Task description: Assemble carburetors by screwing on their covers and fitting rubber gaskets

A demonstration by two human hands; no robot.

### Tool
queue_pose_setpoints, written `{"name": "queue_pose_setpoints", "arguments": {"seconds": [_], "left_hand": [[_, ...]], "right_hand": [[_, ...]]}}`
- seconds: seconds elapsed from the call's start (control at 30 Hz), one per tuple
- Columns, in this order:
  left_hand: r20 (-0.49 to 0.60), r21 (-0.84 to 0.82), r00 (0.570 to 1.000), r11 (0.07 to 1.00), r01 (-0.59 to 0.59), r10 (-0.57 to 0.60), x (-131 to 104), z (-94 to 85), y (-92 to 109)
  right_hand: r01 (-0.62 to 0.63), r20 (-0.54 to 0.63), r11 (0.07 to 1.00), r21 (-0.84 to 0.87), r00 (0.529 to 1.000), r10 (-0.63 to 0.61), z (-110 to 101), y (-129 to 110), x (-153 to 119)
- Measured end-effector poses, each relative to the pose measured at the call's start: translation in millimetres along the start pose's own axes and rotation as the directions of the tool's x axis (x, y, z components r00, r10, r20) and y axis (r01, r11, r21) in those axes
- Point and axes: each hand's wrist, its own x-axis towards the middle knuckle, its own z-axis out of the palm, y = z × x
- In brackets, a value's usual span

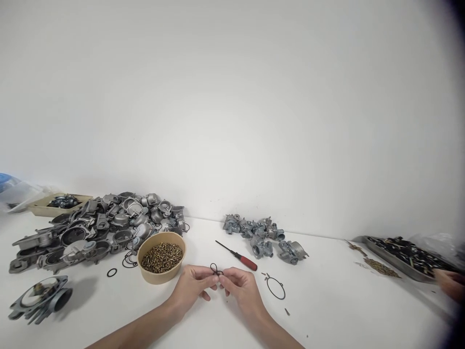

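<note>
Between my two hands, low in the middle of the head view, is a thin black rubber ring, twisted into loops. My left hand pinches it with thumb and forefinger. The thumb and forefinger of my right hand close on it from the other side, and the fingertips nearly meet. Just left of my hands stands a round tan tub filled with small brass-coloured screw-like parts. A screwdriver with a red and black handle lies beyond my right hand. Another black ring lies flat to the right.
Grey metal castings are heaped at the left, with one larger casting in front. Several carburetor-like bodies lie by the wall. On the right are a metal tray of dark parts, brass pieces and another person's hand.
</note>
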Motion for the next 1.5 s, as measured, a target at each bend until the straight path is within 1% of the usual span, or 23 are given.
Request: {"name": "queue_pose_setpoints", "arguments": {"seconds": [0.2, 0.3, 0.4, 0.47, 0.57, 0.7, 0.77, 0.93, 1.1, 1.27, 1.4, 1.5], "left_hand": [[0.014, -0.025, 0.999, 0.999, -0.035, 0.035, 1.8, 0.9, 0.3], [-0.018, 0.005, 0.999, 0.999, -0.043, 0.044, 3.7, -0.5, -0.7], [-0.043, 0.045, 0.998, 0.998, -0.039, 0.041, 4.0, -2.7, 0.3], [-0.030, 0.071, 0.999, 0.997, -0.035, 0.037, 3.3, -3.7, 1.0], [-0.007, 0.121, 1.000, 0.992, -0.024, 0.025, 1.9, -2.7, 0.2], [0.026, 0.199, 1.000, 0.980, 0.006, -0.011, 0.7, 0.5, -1.2], [0.048, 0.208, 0.999, 0.978, 0.015, -0.025, 0.7, 0.6, -0.8], [0.062, 0.151, 0.996, 0.987, 0.047, -0.057, 2.6, -3.3, -0.1], [0.063, 0.104, 0.995, 0.992, 0.068, -0.074, 4.5, -4.6, -2.1], [-0.022, 0.021, 0.997, 0.997, 0.078, -0.077, 5.0, -3.2, -3.0], [0.002, -0.028, 0.999, 0.998, 0.054, -0.054, 2.9, -2.1, 0.4], [0.014, -0.033, 0.998, 0.998, 0.060, -0.060, 1.1, -0.9, 3.8]], "right_hand": [[0.006, 0.072, 1.000, -0.012, 0.997, -0.005, 3.1, -8.3, -2.0], [-0.003, 0.103, 1.000, -0.030, 0.995, 0.006, 0.2, -8.1, -0.7], [0.025, 0.116, 0.997, -0.067, 0.993, -0.017, -4.6, -7.3, 0.4], [0.048, 0.103, 0.993, -0.106, 0.994, -0.037, -7.0, -7.1, 1.3], [0.043, 0.073, 0.992, -0.123, 0.997, -0.034, -7.8, -7.0, 3.0], [0.000, 0.138, 0.996, -0.087, 0.990, 0.012, -6.8, -7.8, 4.5], [-0.032, 0.148, 0.997, -0.070, 0.988, 0.042, -6.9, -8.6, 4.5], [-0.076, 0.084, 0.996, 0.051, 0.994, 0.071, -7.6, -7.2, 3.6], [-0.112, 0.096, 0.984, 0.137, 0.990, 0.099, -7.2, -1.6, 4.5], [-0.146, 0.083, 0.972, 0.186, 0.988, 0.133, -5.2, -3.6, 3.9], [-0.214, 0.106, 0.952, 0.220, 0.975, 0.195, -3.1, -7.6, 2.2], [-0.214, 0.110, 0.947, 0.241, 0.975, 0.192, -2.8, -8.3, 1.3]]}}
